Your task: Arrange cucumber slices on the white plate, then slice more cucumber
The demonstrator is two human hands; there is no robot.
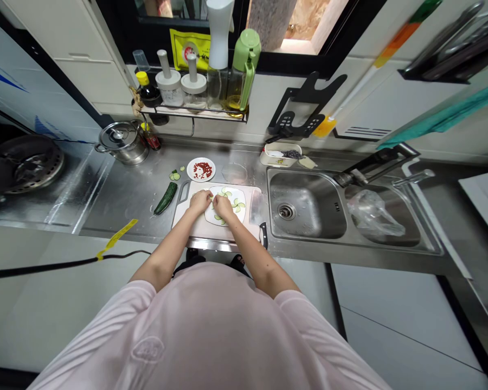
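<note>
My left hand (201,200) and my right hand (223,207) meet over the left part of a white plate (243,215). Both have their fingertips pinched close together, with a small pale-green cucumber slice seeming to show between them. Cucumber slices (238,205) lie on the plate in curved, petal-like groups. Under the plate is a pale cutting board (181,215). A knife (263,235) rests along the board's right side, its black handle toward me. Left of the board lies a cut dark-green cucumber (166,199), with a few cucumber pieces (174,175) behind it.
Behind the board stand a small plate (190,170) of red bits and a clear bowl (235,173). To the right is a sink (309,203) with a faucet (374,168). A lidded pot (124,142) stands back left; a rack (195,112) of bottles hangs above.
</note>
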